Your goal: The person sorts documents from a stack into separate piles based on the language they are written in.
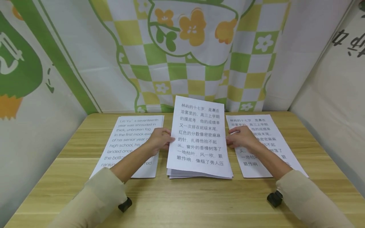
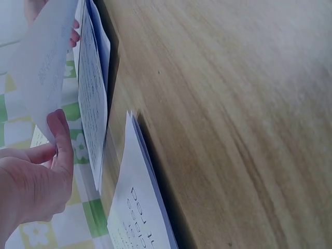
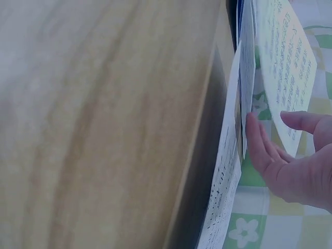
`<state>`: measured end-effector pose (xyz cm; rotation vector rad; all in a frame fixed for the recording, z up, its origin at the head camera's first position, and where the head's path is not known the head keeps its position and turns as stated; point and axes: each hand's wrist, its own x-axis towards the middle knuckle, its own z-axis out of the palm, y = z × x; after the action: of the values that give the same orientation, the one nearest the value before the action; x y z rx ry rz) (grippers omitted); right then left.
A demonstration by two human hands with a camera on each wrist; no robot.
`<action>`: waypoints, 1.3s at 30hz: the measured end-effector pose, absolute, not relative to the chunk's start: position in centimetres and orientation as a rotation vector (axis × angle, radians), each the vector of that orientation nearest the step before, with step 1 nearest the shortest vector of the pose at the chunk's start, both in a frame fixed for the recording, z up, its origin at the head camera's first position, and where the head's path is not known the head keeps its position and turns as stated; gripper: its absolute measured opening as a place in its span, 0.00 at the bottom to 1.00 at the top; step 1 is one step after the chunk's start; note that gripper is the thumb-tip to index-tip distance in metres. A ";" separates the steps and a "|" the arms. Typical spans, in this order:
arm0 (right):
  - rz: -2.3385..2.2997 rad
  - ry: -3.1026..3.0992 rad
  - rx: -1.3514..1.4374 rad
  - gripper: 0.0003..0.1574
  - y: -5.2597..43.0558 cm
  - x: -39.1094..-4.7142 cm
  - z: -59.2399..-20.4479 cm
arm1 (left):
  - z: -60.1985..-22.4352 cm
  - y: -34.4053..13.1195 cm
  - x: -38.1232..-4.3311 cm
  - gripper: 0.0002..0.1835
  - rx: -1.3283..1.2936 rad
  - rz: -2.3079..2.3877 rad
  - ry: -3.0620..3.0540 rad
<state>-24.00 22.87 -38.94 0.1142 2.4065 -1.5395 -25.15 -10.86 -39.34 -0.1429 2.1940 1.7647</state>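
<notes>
Over the middle stack of paper point(image 1: 182, 174), a sheet printed with Chinese characters point(image 1: 199, 136) is raised and tilted. My left hand point(image 1: 159, 139) pinches its left edge; the left wrist view shows the thumb and fingers meeting at the lower part of the sheet point(image 2: 44, 67). At the right edge is my right hand point(image 1: 242, 139). Seen from the right wrist, this hand point(image 3: 295, 166) has its thumb close against the lifted sheet point(image 3: 285, 62), while its fingers stay nearly straight and spread away from the thumb.
A stack printed in English point(image 1: 128, 148) lies to the left, partly under my left forearm. Another stack with Chinese characters point(image 1: 273, 152) lies to the right, partly behind my right hand. The wooden table point(image 1: 199, 202) meets a checked, flowered curtain point(image 1: 194, 76) at the back.
</notes>
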 end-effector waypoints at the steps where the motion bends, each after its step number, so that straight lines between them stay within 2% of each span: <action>1: -1.552 2.386 0.117 0.34 22.9 -24.1 -39.0 | -39.3 -10.9 -25.1 0.12 -0.143 1.764 2.188; 8: -1.647 2.296 0.113 0.30 24.1 -24.4 -39.3 | -39.2 -10.1 -25.1 0.13 -0.105 1.823 2.135; 18: -1.659 2.351 0.089 0.30 27.5 -24.4 -38.3 | -38.9 -7.2 -25.9 0.18 -0.129 1.865 2.082; 27: -1.635 2.372 0.081 0.34 31.2 -24.8 -38.3 | -39.2 -3.9 -26.4 0.14 -0.105 1.878 1.981; 39: -1.624 2.337 0.067 0.36 35.3 -24.5 -38.1 | -39.1 -0.2 -26.2 0.16 -0.067 1.903 1.891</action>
<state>-24.51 35.30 -38.12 0.0672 2.3365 -1.6240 -26.17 -0.20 -39.10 -0.0672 1.8909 1.9034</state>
